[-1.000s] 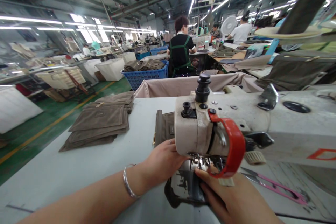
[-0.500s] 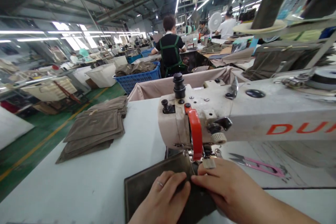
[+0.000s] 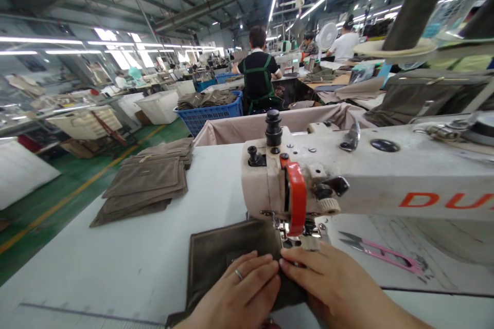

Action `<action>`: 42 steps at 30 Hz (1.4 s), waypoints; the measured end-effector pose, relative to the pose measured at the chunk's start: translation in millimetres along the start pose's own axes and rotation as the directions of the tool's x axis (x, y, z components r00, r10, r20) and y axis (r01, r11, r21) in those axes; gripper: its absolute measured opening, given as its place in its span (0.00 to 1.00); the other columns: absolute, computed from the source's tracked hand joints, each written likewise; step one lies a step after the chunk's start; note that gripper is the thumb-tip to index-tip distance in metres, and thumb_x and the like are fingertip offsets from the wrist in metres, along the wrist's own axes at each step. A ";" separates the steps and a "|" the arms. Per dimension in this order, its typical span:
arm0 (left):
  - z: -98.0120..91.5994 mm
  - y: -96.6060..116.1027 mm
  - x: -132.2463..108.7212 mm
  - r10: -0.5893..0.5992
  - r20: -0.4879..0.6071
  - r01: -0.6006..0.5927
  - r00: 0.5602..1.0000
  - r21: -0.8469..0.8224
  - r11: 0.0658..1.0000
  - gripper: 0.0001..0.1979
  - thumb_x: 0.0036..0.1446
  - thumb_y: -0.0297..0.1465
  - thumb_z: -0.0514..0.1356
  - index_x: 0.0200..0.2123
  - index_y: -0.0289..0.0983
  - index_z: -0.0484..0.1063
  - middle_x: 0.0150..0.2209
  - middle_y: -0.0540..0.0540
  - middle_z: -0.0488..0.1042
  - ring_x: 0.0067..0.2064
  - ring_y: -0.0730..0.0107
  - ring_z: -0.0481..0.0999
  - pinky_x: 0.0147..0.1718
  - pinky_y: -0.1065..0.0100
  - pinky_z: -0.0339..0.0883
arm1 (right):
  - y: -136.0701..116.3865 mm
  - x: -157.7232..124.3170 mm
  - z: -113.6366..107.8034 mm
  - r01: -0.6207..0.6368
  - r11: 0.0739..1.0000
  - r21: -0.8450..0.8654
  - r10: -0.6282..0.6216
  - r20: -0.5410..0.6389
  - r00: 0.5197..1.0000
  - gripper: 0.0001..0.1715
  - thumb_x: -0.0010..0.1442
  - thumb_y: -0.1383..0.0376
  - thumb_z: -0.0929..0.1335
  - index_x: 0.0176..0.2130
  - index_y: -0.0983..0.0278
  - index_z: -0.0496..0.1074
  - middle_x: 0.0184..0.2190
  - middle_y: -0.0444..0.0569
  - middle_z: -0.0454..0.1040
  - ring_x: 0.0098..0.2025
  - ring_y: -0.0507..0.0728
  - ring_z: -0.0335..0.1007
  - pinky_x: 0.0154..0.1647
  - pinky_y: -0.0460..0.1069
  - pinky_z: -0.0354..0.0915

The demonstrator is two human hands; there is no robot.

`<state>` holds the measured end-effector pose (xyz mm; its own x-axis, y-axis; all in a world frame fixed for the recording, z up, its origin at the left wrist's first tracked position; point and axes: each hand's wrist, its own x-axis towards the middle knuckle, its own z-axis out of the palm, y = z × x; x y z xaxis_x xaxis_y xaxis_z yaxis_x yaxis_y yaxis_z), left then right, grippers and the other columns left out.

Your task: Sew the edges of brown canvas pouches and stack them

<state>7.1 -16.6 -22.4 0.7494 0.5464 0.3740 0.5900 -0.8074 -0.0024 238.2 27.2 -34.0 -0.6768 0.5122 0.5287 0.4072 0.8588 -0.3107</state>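
A dark olive-brown fabric piece [image 3: 216, 247], like a flat pouch panel, lies under the presser foot end of a white sewing machine [image 3: 266, 180]. My left hand [image 3: 247, 288], with a ring on one finger, rests on the piece, its fingers bent and closed over the cloth left of the foot. Right beside it, my right hand [image 3: 328, 277] grips the near right edge of the cloth with thumb and fingers close to the foot. The two hands' fingertips almost meet. The machine's red guard [image 3: 296, 198] hangs just above, and the needle is hard to see.
Pink-handled thread snips [image 3: 386, 254] lie on the machine bed at right. A stack of similar brown pouches [image 3: 148, 177] sits on the white table's left. Behind are a pink cloth-lined bin [image 3: 231, 131], a blue basket [image 3: 210, 115] and a seated co-worker [image 3: 258, 72].
The fabric piece has turned slightly, and more of its left part shows. My left fingers lie straighter and closer together. The whole view has shifted a little.
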 end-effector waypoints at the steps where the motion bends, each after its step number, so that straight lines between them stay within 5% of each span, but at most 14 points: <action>1: -3.0 -3.5 2.7 -0.009 0.025 0.010 1.000 -0.039 0.999 0.18 0.66 0.38 0.54 0.52 0.31 0.69 0.51 0.41 0.76 0.52 0.59 0.75 0.53 0.58 0.72 | 0.4 0.5 1.5 0.002 1.000 -0.011 -0.003 -0.014 1.000 0.23 0.56 0.77 0.62 0.47 0.63 0.75 0.46 0.47 0.78 0.45 0.56 0.74 0.49 0.51 0.70; 9: -16.7 -24.1 21.1 -0.146 0.162 0.183 0.976 -0.240 0.953 0.21 0.59 0.32 0.61 0.55 0.34 0.68 0.54 0.42 0.72 0.57 0.61 0.69 0.60 0.60 0.63 | 4.9 3.5 5.0 -0.069 0.983 -0.168 0.088 0.109 0.990 0.27 0.57 0.75 0.59 0.54 0.69 0.71 0.43 0.61 0.76 0.45 0.66 0.74 0.41 0.62 0.74; 17: -6.0 -64.2 22.0 0.018 0.117 0.012 0.993 -0.249 0.968 0.17 0.65 0.37 0.57 0.54 0.35 0.68 0.55 0.43 0.73 0.57 0.61 0.69 0.59 0.60 0.63 | 2.5 7.9 1.5 -0.140 0.982 -0.130 0.157 0.137 0.978 0.31 0.56 0.75 0.59 0.58 0.66 0.64 0.51 0.59 0.72 0.47 0.65 0.71 0.44 0.60 0.73; 20: -6.6 -72.5 17.7 0.030 0.104 -0.003 0.994 -0.256 0.967 0.17 0.66 0.35 0.57 0.55 0.37 0.67 0.56 0.45 0.73 0.55 0.62 0.71 0.58 0.59 0.63 | 5.1 6.3 -6.4 -0.231 0.966 -0.117 0.237 0.046 0.970 0.22 0.61 0.72 0.59 0.54 0.66 0.66 0.50 0.58 0.71 0.49 0.64 0.68 0.45 0.59 0.71; 23: -8.7 -69.0 13.8 -0.018 0.080 0.037 0.997 -0.251 0.967 0.16 0.65 0.28 0.56 0.56 0.36 0.66 0.55 0.44 0.72 0.56 0.64 0.70 0.58 0.60 0.63 | 12.2 5.9 -12.9 -0.352 0.914 -0.200 0.350 -0.048 0.936 0.13 0.67 0.65 0.58 0.44 0.64 0.69 0.43 0.56 0.73 0.45 0.66 0.67 0.40 0.60 0.69; 29: -1.9 -55.5 11.9 -0.088 -0.015 0.081 0.996 -0.260 0.962 0.10 0.65 0.25 0.57 0.49 0.36 0.70 0.49 0.46 0.76 0.50 0.68 0.74 0.53 0.65 0.68 | 25.5 6.4 -19.2 -0.374 0.891 -0.259 0.395 0.030 0.918 0.19 0.69 0.60 0.58 0.29 0.61 0.67 0.28 0.48 0.70 0.34 0.62 0.65 0.36 0.58 0.62; 36: 9.1 -31.4 24.8 -0.129 -0.117 0.108 0.985 -0.175 0.979 0.12 0.70 0.29 0.50 0.44 0.36 0.73 0.41 0.46 0.80 0.42 0.66 0.78 0.44 0.63 0.73 | 16.1 7.8 -18.7 -0.323 0.943 -0.076 0.326 0.033 0.945 0.04 0.62 0.66 0.66 0.33 0.61 0.70 0.34 0.47 0.72 0.39 0.62 0.65 0.42 0.58 0.61; 39: 11.4 -24.2 28.0 -0.189 -0.137 0.157 0.972 -0.216 0.964 0.11 0.69 0.31 0.51 0.43 0.37 0.73 0.40 0.48 0.80 0.41 0.67 0.78 0.44 0.64 0.72 | 7.3 11.2 -9.8 -0.181 0.974 0.137 0.176 0.047 0.983 0.11 0.61 0.73 0.66 0.43 0.61 0.71 0.41 0.46 0.74 0.45 0.59 0.66 0.47 0.53 0.63; 42: 13.7 -23.5 29.7 -0.205 -0.161 0.166 0.965 -0.225 0.960 0.13 0.70 0.30 0.49 0.40 0.38 0.74 0.38 0.49 0.80 0.39 0.69 0.78 0.43 0.65 0.72 | 3.9 13.2 -1.3 -0.101 0.985 0.141 0.103 -0.011 0.995 0.10 0.64 0.74 0.64 0.41 0.61 0.72 0.39 0.45 0.75 0.42 0.57 0.68 0.44 0.51 0.65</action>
<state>19.6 21.7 -24.0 0.5540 0.6573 0.5110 0.6232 -0.7344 0.2690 231.7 37.3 -27.2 -0.6244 0.5982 0.5023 0.3827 0.7949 -0.4708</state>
